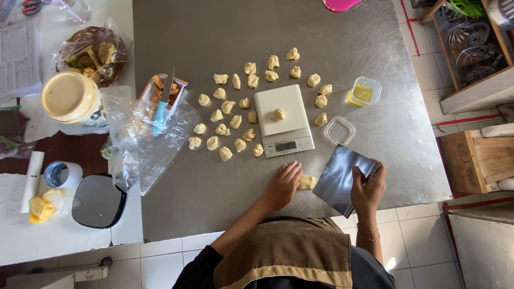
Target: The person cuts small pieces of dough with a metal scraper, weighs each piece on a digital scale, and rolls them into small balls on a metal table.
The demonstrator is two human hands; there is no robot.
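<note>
A small grey rectangular display [285,145] is sitting on the front edge of the white kitchen scale [282,120] at the steel table's middle. A crumpled clear plastic bag [144,144] is lying at the table's left edge. Another clear plastic wrapper [110,35] is covering the round wicker basket [80,37] at upper left.

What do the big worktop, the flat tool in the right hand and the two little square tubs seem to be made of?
The worktop looks like brushed stainless steel: grey, with a dull swirled sheen. The flat tool in the right hand seems to be polished sheet metal, since it mirrors dark shapes. The two tubs look like clear plastic; one shows yellow liquid through its wall.
</note>
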